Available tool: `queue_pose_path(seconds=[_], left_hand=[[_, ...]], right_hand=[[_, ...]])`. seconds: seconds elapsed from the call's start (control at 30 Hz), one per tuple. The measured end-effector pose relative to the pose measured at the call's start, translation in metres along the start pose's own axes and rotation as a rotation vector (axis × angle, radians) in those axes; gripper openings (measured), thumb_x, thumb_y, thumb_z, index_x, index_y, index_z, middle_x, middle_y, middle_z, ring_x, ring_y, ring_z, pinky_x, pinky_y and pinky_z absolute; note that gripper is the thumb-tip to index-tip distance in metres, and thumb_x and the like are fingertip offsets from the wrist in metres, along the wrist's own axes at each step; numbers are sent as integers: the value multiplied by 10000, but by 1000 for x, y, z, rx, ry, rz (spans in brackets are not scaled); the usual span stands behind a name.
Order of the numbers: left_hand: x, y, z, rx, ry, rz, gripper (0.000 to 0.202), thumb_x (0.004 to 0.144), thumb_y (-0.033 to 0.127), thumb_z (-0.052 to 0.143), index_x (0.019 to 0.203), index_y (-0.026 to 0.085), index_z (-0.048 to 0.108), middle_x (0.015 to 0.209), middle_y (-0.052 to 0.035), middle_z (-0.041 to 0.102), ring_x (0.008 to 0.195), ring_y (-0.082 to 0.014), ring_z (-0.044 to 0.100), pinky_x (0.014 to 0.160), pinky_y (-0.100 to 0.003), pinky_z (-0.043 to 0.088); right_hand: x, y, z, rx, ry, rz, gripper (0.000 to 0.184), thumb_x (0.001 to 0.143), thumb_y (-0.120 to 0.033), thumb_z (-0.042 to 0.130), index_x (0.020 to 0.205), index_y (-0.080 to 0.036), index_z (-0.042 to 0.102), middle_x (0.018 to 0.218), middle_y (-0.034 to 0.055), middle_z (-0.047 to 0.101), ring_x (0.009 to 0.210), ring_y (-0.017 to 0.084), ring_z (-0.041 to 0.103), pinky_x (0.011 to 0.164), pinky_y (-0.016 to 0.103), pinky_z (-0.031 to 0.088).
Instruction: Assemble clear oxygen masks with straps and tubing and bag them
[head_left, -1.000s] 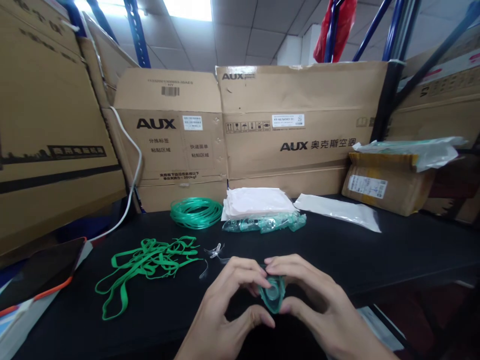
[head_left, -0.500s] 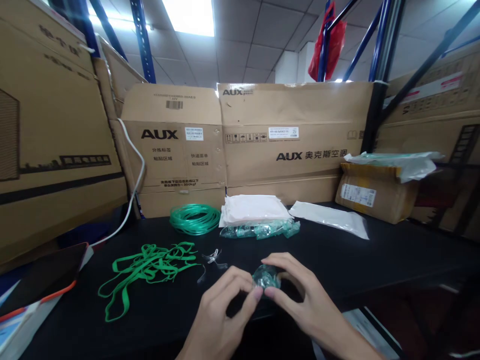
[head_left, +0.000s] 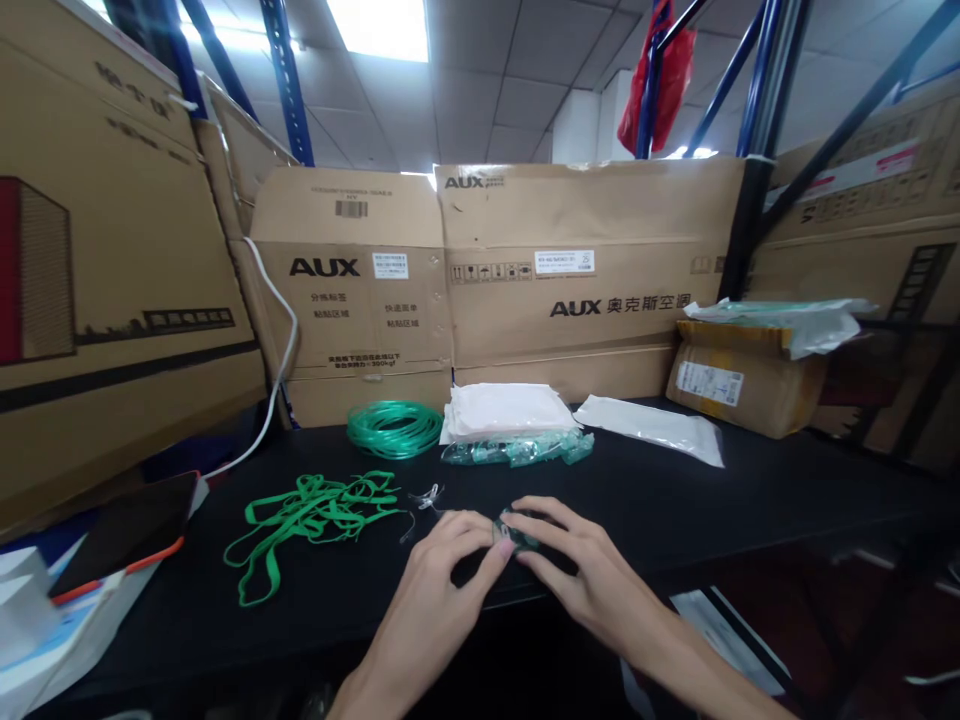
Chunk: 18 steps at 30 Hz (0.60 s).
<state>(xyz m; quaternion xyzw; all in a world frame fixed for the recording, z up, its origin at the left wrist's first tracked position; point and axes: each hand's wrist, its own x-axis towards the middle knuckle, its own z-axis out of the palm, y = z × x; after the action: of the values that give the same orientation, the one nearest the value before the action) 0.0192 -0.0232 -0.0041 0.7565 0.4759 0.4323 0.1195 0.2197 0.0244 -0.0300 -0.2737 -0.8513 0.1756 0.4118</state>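
Currently: green straps (head_left: 315,512), loose tangle, 9 o'clock of hands. Left hand (head_left: 450,565), fingertips pinched on small clear-green part (head_left: 508,532), low over black table (head_left: 750,500), near its 6 o'clock edge. Right hand (head_left: 585,575), fingers closed on same part from 3 o'clock. Risk, judged: slick piece pops from pinch, drops off edge.

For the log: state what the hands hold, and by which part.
A small green piece, pinched from both sides: left hand on its left side, right hand on its right. It is mostly hidden.
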Motion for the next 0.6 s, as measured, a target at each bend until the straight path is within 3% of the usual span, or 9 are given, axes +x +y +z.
queue_pose_path(seconds=[0.17,0.37,0.5,0.6], left_hand=[[2,0,-2,-47,-43,-14,239,1031,254,576,902,235,777,1011,-19,769,924,-189,724,873,-287,557],[1,-2,-1,-78,-46,-22,223,1031,257,569,921,231,762,990,-16,748,914,-185,719,846,-270,555],[0,-6,2,-88,-36,-15,215,1035,261,568,941,245,760,997,3,741,911,-157,719,852,-226,549],[-2,-14,4,-79,-49,9,211,1039,252,559,954,246,753,1006,4,737,893,-137,716,828,-191,547]], right_hand=[[-1,-1,1,-42,-7,20,362,1028,-232,595,1370,-323,670,1399,72,658,1280,267,645,1119,451,509],[-5,2,8,-111,-9,26,399,1020,-223,589,1412,-285,619,1431,111,621,1295,278,632,1097,459,530],[-9,10,11,-289,41,-109,431,1031,-191,548,1450,-293,559,1396,109,652,1261,266,658,1032,437,583],[-8,11,11,-412,129,-252,424,1024,-156,527,1442,-227,559,1313,143,695,1189,263,696,960,394,620]])
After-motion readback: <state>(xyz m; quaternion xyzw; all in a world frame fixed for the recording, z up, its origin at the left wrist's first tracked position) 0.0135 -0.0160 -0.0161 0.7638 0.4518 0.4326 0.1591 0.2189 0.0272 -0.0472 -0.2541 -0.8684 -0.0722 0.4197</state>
